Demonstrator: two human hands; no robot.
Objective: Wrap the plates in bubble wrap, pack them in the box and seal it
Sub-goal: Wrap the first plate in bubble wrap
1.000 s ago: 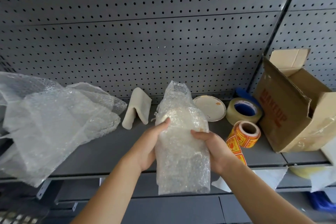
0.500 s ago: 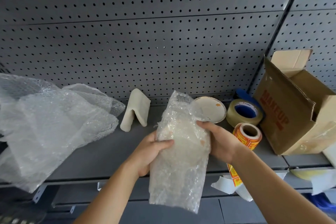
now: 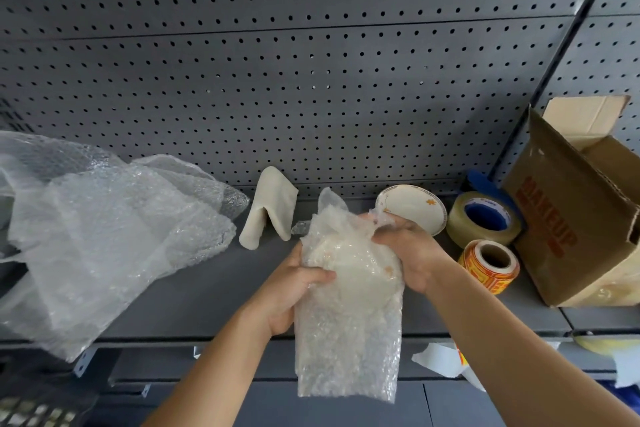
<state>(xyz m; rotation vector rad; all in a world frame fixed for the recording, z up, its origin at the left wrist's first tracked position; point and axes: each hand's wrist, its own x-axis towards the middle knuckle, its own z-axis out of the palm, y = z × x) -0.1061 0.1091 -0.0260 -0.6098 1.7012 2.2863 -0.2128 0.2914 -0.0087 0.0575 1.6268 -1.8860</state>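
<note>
A white plate wrapped in bubble wrap [image 3: 349, 291] is held upright over the grey shelf [image 3: 194, 291]. My left hand [image 3: 294, 291] grips its left edge, thumb across the front. My right hand [image 3: 408, 250] grips the upper right corner and bunches the loose top of the wrap. A bare plate [image 3: 412, 208] with orange flowers leans against the pegboard behind my right hand. The open cardboard box [image 3: 581, 218] stands at the right with its flaps up.
A big loose heap of bubble wrap [image 3: 104, 232] covers the shelf's left side. A folded cream foam sheet [image 3: 268, 208] stands by the pegboard. A clear tape roll [image 3: 485, 218] and an orange sticker roll [image 3: 490, 263] lie beside the box.
My right hand has climbed from the bundle's side to its top corner and pulled the loose wrap down to the right. The bundle has tilted and my left hand has shifted lower.
</note>
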